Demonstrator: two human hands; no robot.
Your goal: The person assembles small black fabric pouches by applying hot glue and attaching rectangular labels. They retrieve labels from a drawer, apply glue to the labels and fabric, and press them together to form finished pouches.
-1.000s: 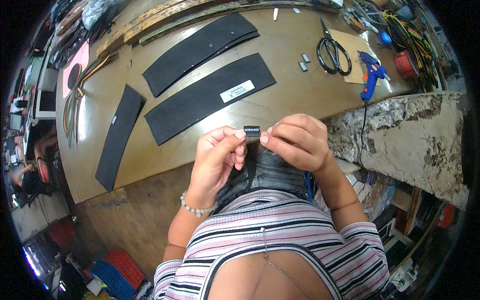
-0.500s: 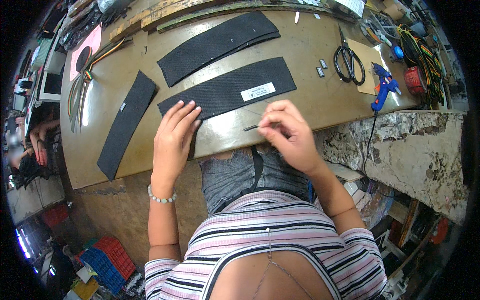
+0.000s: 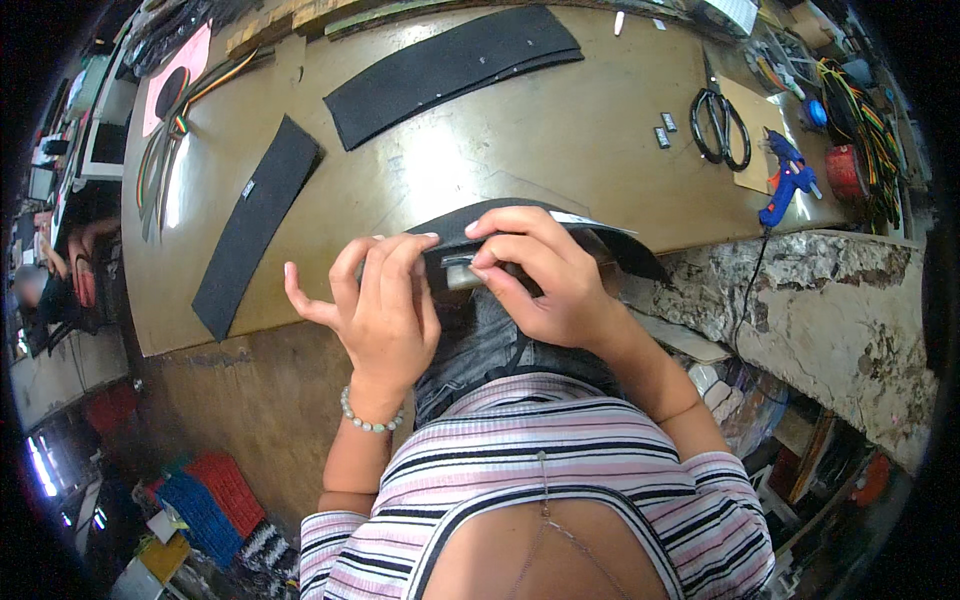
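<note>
A black ribbed fabric strip (image 3: pixel 636 256) is raised off the table at its near edge and curves across in front of me. My left hand (image 3: pixel 388 312) is closed on its left part, thumb and fingers pinching the edge while the little finger sticks out. Over the strip's middle, my right hand (image 3: pixel 545 275) is also closed. Between its thumb and index finger is a small dark piece (image 3: pixel 458 262), held against the strip's edge; its exact kind is too small to make out. A white label (image 3: pixel 575 219) shows edge-on atop the strip.
Another black strip, folded double (image 3: pixel 450 80), lies at the back. A narrower one (image 3: pixel 255 230) rests at the left near striped ribbons (image 3: pixel 180 125). To the right are two small tags (image 3: pixel 662 137), black scissors (image 3: pixel 720 130) and a blue glue gun (image 3: pixel 790 178) with its cord hanging down.
The labelled strip has been lifted from the table and drawn toward me. My left hand went from lying flat on it to pinching it; my right hand brought the dark piece to its edge.
</note>
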